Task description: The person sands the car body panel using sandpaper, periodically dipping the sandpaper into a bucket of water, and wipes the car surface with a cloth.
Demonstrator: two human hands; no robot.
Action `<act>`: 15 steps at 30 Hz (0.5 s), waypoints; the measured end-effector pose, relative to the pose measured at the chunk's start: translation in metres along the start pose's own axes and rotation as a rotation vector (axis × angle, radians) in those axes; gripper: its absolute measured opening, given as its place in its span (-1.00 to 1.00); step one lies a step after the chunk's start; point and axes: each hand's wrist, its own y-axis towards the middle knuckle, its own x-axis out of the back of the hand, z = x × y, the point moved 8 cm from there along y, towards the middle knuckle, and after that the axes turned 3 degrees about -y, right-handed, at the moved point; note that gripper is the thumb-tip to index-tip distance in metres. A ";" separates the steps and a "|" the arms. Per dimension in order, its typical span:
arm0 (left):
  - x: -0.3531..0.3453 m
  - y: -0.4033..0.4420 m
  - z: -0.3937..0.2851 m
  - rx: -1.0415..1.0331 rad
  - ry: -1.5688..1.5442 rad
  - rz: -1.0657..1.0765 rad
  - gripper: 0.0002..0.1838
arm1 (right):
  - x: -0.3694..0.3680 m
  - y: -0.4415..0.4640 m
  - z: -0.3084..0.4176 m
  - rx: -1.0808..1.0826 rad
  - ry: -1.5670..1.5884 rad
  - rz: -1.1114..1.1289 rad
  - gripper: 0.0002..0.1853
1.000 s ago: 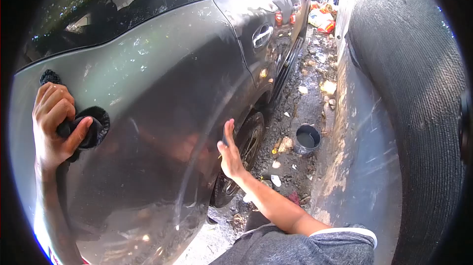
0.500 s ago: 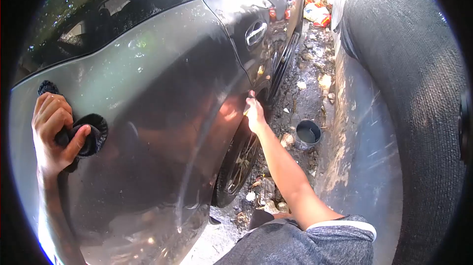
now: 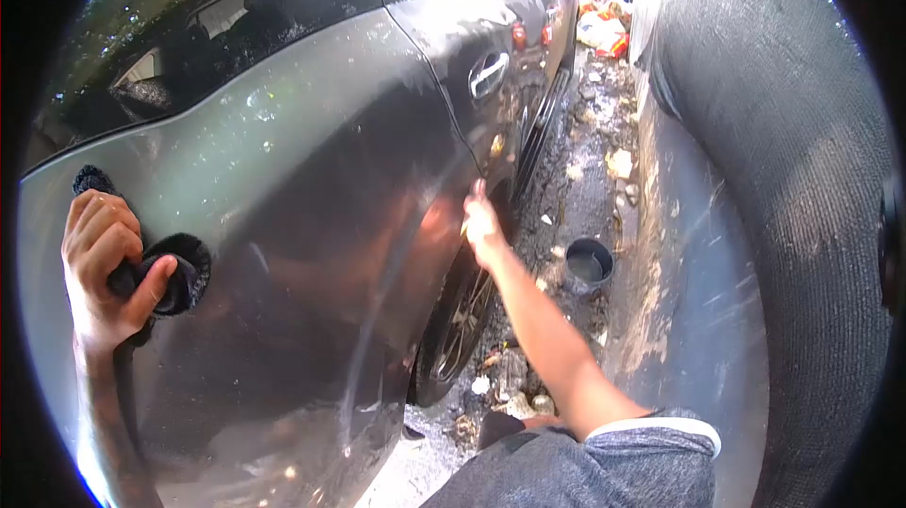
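My left hand (image 3: 104, 262) is closed around a bunched black cloth (image 3: 187, 272) and presses it against the rear side panel of a dark grey car (image 3: 283, 253). Folds of the cloth stick out above the fingers and beside the thumb. Farther forward, my right hand (image 3: 483, 225) is at the edge of the rear wheel arch, with its fingers curled and thumb pointing up. A small yellowish bit shows by its fingers, but what it grips is hidden. Below it is the rear wheel (image 3: 448, 338).
A dark bucket (image 3: 588, 266) with murky water stands on the wet, littered ground right of the wheel. A low wall (image 3: 651, 253) and dark mesh netting (image 3: 793, 177) bound the narrow passage. Red and white bags (image 3: 604, 31) lie at the far end.
My right hand has shifted slightly down and left along the wheel arch. My left hand and the cloth stay in nearly the same spot on the panel.
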 end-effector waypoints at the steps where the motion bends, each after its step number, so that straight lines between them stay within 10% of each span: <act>1: -0.002 -0.002 -0.002 -0.001 -0.007 0.010 -0.56 | 0.009 0.019 -0.002 0.015 0.026 0.009 -0.18; 15: -0.001 -0.003 0.003 0.007 -0.011 -0.012 -0.57 | -0.026 -0.046 -0.010 0.150 -0.485 0.159 -0.23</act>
